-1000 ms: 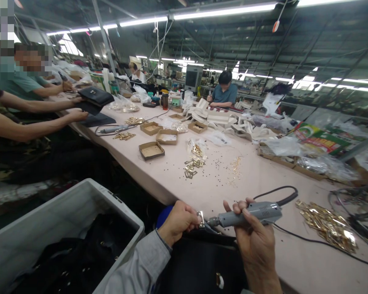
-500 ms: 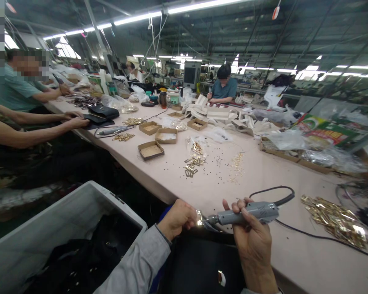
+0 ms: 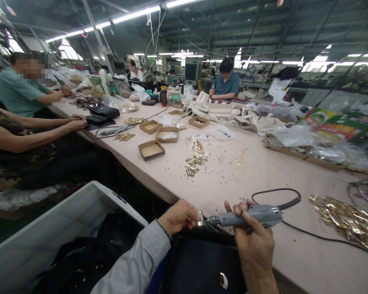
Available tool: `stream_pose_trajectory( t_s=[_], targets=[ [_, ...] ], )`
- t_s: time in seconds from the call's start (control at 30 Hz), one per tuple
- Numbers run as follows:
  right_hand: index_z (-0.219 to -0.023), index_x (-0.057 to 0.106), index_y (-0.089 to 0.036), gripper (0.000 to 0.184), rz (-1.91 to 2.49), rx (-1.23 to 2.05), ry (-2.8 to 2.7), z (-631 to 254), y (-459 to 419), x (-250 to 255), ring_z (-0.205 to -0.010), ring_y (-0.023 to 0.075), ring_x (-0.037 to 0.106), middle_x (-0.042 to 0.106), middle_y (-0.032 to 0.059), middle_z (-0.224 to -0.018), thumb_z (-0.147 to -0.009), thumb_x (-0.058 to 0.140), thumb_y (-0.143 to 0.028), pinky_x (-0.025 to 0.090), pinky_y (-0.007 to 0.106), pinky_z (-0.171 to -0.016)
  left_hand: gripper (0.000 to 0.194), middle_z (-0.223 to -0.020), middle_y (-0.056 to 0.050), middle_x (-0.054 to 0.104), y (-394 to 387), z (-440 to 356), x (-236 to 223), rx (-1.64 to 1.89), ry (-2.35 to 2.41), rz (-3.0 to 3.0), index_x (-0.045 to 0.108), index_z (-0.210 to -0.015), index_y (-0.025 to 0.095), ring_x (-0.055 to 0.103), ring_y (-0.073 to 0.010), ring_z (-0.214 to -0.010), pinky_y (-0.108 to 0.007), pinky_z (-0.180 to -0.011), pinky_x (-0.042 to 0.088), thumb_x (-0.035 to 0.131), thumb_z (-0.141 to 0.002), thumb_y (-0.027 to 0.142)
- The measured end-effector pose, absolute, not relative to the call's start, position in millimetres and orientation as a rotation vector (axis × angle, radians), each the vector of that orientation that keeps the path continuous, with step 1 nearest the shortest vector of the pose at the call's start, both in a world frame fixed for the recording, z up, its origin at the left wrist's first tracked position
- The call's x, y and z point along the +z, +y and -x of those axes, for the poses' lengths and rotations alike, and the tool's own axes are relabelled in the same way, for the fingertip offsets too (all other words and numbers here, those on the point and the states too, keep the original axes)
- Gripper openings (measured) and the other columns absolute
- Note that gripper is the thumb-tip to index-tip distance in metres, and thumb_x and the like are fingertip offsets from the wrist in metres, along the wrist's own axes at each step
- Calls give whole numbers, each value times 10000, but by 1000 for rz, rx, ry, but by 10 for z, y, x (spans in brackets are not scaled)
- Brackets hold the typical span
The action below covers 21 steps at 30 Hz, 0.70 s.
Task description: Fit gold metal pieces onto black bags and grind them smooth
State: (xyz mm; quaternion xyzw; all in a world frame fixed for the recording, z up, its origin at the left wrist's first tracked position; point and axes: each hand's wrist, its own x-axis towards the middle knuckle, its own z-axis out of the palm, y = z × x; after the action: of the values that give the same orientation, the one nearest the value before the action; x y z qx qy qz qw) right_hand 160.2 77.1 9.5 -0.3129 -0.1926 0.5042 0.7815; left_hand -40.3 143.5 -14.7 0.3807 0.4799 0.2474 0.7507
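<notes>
My right hand (image 3: 251,232) is wrapped round a grey electric screwdriver (image 3: 248,217), which lies nearly level with its bit pointing left. Between the closed fingers of my left hand (image 3: 182,216) is a small shiny metal plate (image 3: 200,217). The bit's tip reaches the plate; whether it sits in a screw is too small to tell. Below both hands is a black bag (image 3: 205,261) with a gold-coloured fitting (image 3: 223,280) on its face. A cable (image 3: 290,200) loops from the screwdriver's rear end.
A white bin (image 3: 104,196) holding black pieces stands at my left. On the table (image 3: 159,179) lie gold metal parts (image 3: 346,220), frame-shaped fittings (image 3: 194,165), scattered tiny screws and cardboard trays (image 3: 151,150). Co-workers sit at left, one handling a black bag (image 3: 101,116); another person (image 3: 227,83) sits opposite.
The view has shifted slightly, so the table items sit a little differently in it. Both hands keep their grips, with the screwdriver's bit still at the metal plate.
</notes>
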Motion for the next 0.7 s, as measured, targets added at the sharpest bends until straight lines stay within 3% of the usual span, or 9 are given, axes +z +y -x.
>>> stream_pose_trajectory(
  t_s=[0.37, 0.57, 0.7],
  targets=[
    [-1051, 679, -240, 319, 682, 1102, -368, -1631, 801, 40, -810, 130, 597, 593, -30, -902, -759, 768, -146, 442, 640, -1101, 140, -457, -8, 594, 1372, 360, -150, 611, 1060, -931, 650, -495, 120, 440, -83, -397, -223, -412, 295, 777, -441, 139],
    [-980, 681, -211, 237, 681, 1066, -272, -1692, 817, 8, -823, 118, 584, 578, -27, -915, -765, 736, -130, 438, 632, -1114, 88, -442, 7, 566, 1311, 280, -166, 654, 1130, -973, 665, -517, 119, 405, -75, -396, -225, -394, 235, 725, -452, 117],
    [-1001, 681, -212, 244, 680, 1039, -295, -1672, 778, 79, -823, 123, 586, 583, -24, -910, -775, 730, -134, 441, 627, -1112, 127, -490, -12, 609, 1289, 291, -154, 650, 1127, -981, 695, -556, 105, 458, -89, -426, -225, -408, 284, 740, -438, 116]
  ],
)
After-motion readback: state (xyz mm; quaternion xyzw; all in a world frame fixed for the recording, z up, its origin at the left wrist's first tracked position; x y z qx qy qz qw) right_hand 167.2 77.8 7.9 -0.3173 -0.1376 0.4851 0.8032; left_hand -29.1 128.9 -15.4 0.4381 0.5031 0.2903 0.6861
